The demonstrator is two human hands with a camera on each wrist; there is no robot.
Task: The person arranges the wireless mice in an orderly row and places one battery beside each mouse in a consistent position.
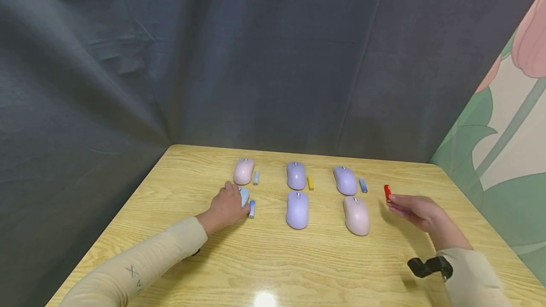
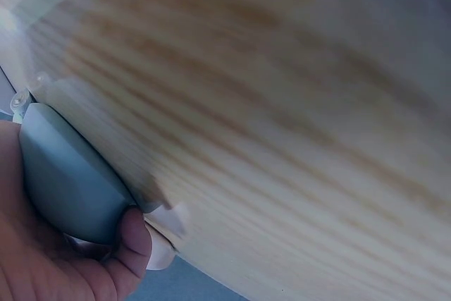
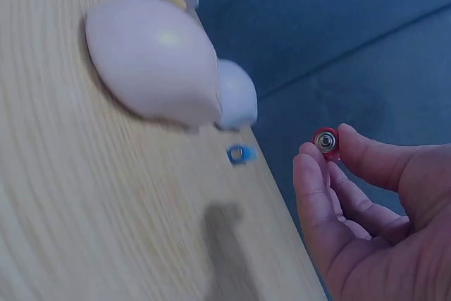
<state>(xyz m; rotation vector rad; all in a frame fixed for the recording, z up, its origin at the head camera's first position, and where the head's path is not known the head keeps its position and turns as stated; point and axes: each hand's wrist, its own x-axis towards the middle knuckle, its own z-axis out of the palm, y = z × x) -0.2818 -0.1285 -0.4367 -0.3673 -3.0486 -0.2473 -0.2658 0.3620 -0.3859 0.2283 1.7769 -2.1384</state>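
Observation:
My left hand [image 1: 228, 204] grips a light blue computer mouse [image 2: 74, 174] at the left of the table, its fingers over the top and sides. Just right of that hand lies a blue battery [image 1: 252, 209]. Over the right part of the table, my right hand [image 1: 415, 210] pinches a red battery [image 1: 387, 193] between thumb and fingertips. In the right wrist view the metal end of this red battery [image 3: 325, 142] faces the camera, and the hand's shadow falls on the wood. Nearest to the right hand are a pink mouse [image 1: 357, 215] and another blue battery [image 1: 363, 185].
A second pink mouse [image 1: 244, 171] stands at the back left beside a pale blue battery [image 1: 256, 177]. Purple mice [image 1: 297, 210] fill the middle, with a yellow battery [image 1: 310, 183] near the back one. A dark curtain [image 1: 273, 60] hangs behind the wooden table [image 1: 264, 259].

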